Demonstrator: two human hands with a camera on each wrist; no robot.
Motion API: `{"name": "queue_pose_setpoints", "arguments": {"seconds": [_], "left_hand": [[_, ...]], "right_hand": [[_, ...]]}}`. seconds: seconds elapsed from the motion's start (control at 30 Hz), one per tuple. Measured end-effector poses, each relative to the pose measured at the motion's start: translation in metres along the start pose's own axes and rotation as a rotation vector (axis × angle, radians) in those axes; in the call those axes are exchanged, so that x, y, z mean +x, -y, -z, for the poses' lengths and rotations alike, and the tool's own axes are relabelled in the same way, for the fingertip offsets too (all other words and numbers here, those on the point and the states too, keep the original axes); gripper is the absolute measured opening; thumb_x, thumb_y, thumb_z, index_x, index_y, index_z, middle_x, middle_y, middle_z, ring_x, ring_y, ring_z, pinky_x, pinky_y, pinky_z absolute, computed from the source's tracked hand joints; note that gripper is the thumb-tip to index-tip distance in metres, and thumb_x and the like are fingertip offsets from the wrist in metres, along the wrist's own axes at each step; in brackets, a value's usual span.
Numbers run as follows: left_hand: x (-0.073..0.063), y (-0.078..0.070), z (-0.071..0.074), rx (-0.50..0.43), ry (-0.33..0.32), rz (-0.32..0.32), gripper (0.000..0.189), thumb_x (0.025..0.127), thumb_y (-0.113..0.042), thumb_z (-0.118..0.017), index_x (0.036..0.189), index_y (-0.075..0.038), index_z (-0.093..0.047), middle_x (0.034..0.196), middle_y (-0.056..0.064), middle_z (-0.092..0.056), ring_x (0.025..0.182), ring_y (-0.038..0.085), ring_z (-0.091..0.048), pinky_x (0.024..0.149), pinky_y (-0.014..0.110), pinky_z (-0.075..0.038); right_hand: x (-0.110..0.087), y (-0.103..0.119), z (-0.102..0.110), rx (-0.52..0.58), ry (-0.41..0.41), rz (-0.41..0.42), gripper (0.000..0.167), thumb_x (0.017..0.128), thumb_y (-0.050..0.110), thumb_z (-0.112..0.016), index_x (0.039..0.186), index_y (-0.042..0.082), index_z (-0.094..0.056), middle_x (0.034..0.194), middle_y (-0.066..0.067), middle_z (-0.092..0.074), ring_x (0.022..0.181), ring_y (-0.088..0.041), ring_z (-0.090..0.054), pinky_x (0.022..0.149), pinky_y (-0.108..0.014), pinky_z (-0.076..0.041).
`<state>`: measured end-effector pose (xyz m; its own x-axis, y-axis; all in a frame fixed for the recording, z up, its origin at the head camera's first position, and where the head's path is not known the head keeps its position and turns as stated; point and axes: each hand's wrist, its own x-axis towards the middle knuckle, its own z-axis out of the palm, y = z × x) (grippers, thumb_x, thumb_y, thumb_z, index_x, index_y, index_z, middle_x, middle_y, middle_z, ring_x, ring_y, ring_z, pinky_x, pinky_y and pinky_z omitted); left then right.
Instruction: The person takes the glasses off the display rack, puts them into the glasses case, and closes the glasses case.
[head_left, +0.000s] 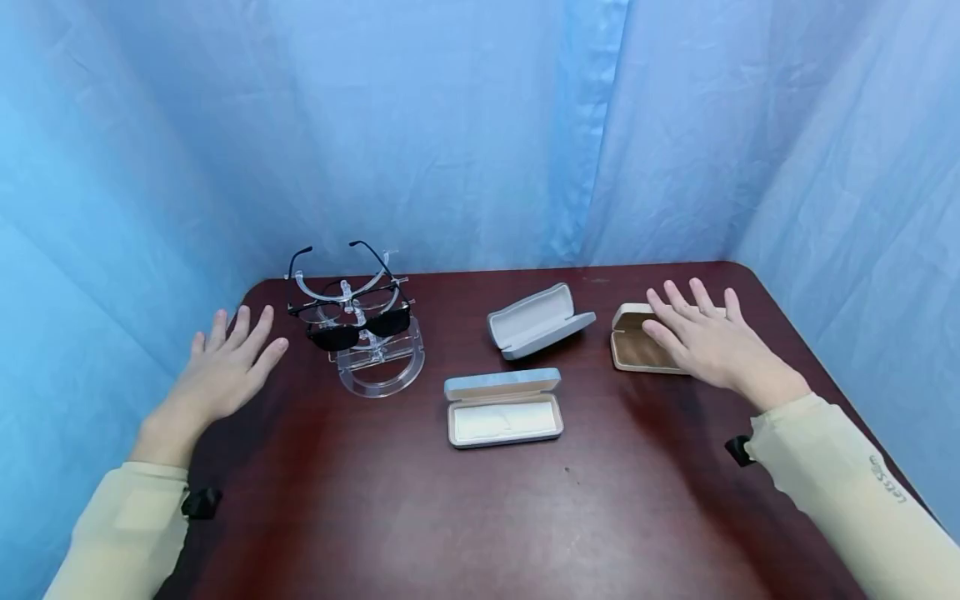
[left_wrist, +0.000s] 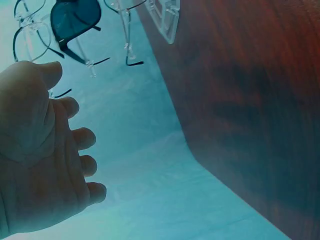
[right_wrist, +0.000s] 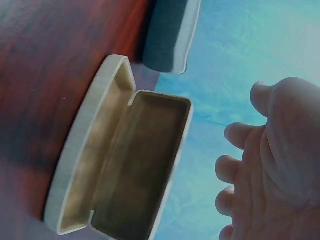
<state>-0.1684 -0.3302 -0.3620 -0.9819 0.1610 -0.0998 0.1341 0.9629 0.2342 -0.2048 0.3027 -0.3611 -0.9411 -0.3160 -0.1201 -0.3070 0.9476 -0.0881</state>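
My left hand hovers with fingers spread, holding nothing, left of a clear display stand. The stand carries black sunglasses below thin-framed eyeglasses; their overlapping frames are hard to separate. Nothing is in my right hand, whose fingers are also spread. It is above and in front of an opened beige glasses case with a brown lining, hiding its right part in the head view. No contact between that hand and the case is visible.
Near the table's middle lies an open light-blue glasses case with a white cloth inside. Behind it, a grey case stands open at an angle. Blue curtains surround the dark red table.
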Motion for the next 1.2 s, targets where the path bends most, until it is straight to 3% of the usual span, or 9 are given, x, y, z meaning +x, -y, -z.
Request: {"name": "queue_pose_setpoints", "arguments": {"seconds": [0.3,0.47,0.67,0.77,0.87,0.97,1.07,1.13,1.2], "left_hand": [[-0.003,0.003,0.017,-0.214,0.033,-0.016,0.076,0.109,-0.054,-0.024,0.16,-0.011,0.012,0.164,0.023,0.018,0.147,0.049,0.021,0.111,0.076,0.006],[-0.002,0.002,0.021,-0.406,0.028,-0.053,0.076,0.11,-0.05,-0.03,0.159,-0.015,0.017,0.167,0.012,0.016,0.152,0.041,0.011,0.116,0.069,-0.003],[0.0,-0.002,0.022,-0.639,0.011,-0.037,0.075,0.11,-0.046,-0.032,0.16,-0.02,0.017,0.167,0.024,0.003,0.151,0.046,-0.004,0.112,0.072,-0.016],[0.002,-0.003,0.023,-0.737,0.029,-0.024,0.076,0.11,-0.046,-0.034,0.161,-0.019,0.015,0.165,0.026,-0.004,0.15,0.047,-0.012,0.11,0.07,-0.026],[0.005,-0.002,0.026,-0.793,0.079,-0.016,0.077,0.109,-0.048,-0.035,0.162,-0.019,0.013,0.165,0.027,-0.006,0.149,0.048,-0.017,0.109,0.066,-0.032],[0.009,0.001,0.029,-0.787,0.149,-0.019,0.075,0.11,-0.049,-0.032,0.162,-0.018,0.012,0.166,0.025,-0.004,0.148,0.048,-0.019,0.108,0.064,-0.035],[0.013,0.004,0.033,-0.782,0.218,-0.016,0.075,0.109,-0.051,-0.031,0.162,-0.019,0.012,0.167,0.022,-0.002,0.149,0.047,-0.018,0.11,0.064,-0.034],[0.015,0.006,0.034,-0.786,0.249,-0.014,0.076,0.109,-0.051,-0.032,0.163,-0.017,0.011,0.167,0.022,-0.004,0.149,0.047,-0.019,0.11,0.064,-0.034],[0.018,0.006,0.035,-0.805,0.265,-0.009,0.077,0.109,-0.052,-0.031,0.163,-0.015,0.01,0.167,0.023,-0.007,0.148,0.047,-0.021,0.109,0.063,-0.036]], "right_hand": [[0.012,0.017,0.019,-0.013,-0.092,0.059,0.077,0.105,0.063,-0.031,0.164,0.016,-0.015,0.168,-0.017,-0.009,0.153,-0.044,0.002,0.111,-0.076,0.007],[0.019,0.03,0.028,0.13,-0.103,0.089,0.083,0.103,0.061,-0.043,0.164,0.021,-0.006,0.169,-0.014,-0.003,0.153,-0.04,0.006,0.111,-0.076,0.005],[0.037,0.05,0.034,0.347,-0.101,0.128,0.094,0.098,0.061,-0.055,0.164,0.023,0.002,0.169,-0.002,0.005,0.155,-0.031,0.006,0.118,-0.068,-0.006],[0.048,0.062,0.036,0.419,-0.118,0.147,0.097,0.096,0.061,-0.058,0.162,0.029,0.005,0.169,0.005,0.004,0.153,-0.032,-0.018,0.12,-0.059,-0.018],[0.059,0.077,0.039,0.497,-0.119,0.15,0.098,0.094,0.064,-0.06,0.16,0.04,0.008,0.169,0.003,-0.007,0.098,-0.036,-0.064,0.099,-0.051,-0.045],[0.072,0.094,0.042,0.574,-0.1,0.154,0.097,0.091,0.067,-0.061,0.156,0.049,0.009,0.166,0.003,-0.02,0.05,-0.028,-0.037,0.07,-0.043,-0.045],[0.088,0.11,0.039,0.639,-0.084,0.184,0.096,0.091,0.067,-0.062,0.156,0.051,0.007,0.167,0.012,-0.011,0.06,-0.028,-0.048,0.077,-0.044,-0.047],[0.099,0.12,0.034,0.676,-0.077,0.208,0.096,0.091,0.066,-0.063,0.158,0.048,0.005,0.166,0.019,-0.004,0.097,-0.027,-0.062,0.096,-0.047,-0.047],[0.109,0.131,0.03,0.72,-0.065,0.238,0.096,0.092,0.065,-0.063,0.16,0.043,0.002,0.166,0.019,-0.003,0.137,-0.019,-0.044,0.113,-0.048,-0.035]]}}
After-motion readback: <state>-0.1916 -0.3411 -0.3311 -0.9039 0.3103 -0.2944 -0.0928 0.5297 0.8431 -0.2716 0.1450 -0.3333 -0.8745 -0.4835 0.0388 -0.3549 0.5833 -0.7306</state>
